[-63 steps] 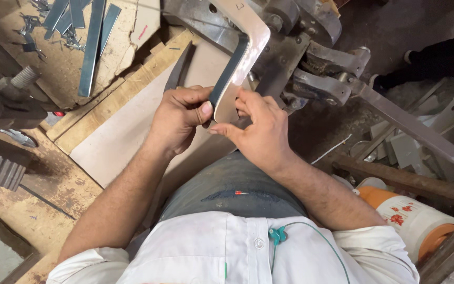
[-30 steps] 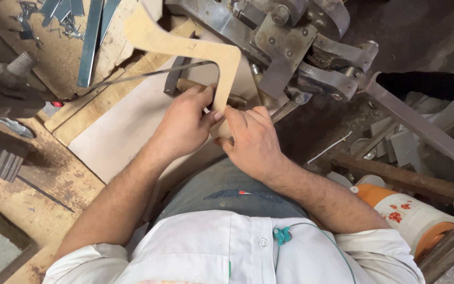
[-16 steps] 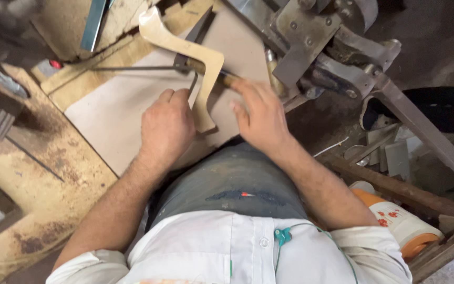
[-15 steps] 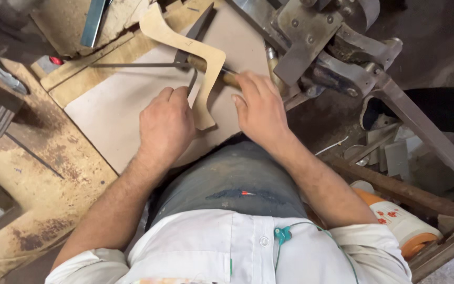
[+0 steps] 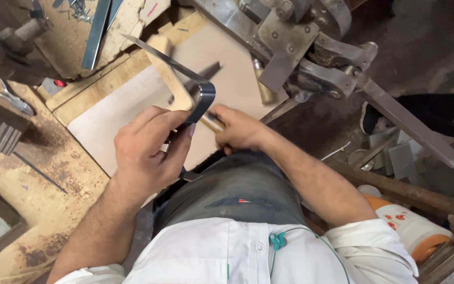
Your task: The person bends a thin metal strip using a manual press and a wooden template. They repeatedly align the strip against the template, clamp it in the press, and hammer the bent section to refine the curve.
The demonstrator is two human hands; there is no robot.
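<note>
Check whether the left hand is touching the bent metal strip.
Touching. The head view shows the left hand with thumb and fingertips closed around the lower end of the bent metal strip, lifting it above the board.

Worn wooden bench (image 5: 43, 210) w/ board on top.
Pale flat board (image 5: 116, 118) lies on bench, sawdust around; wood-handled tool (image 5: 262, 84) rests on board near machine; metal strip (image 5: 96, 31) & scraps at far edge.
</note>
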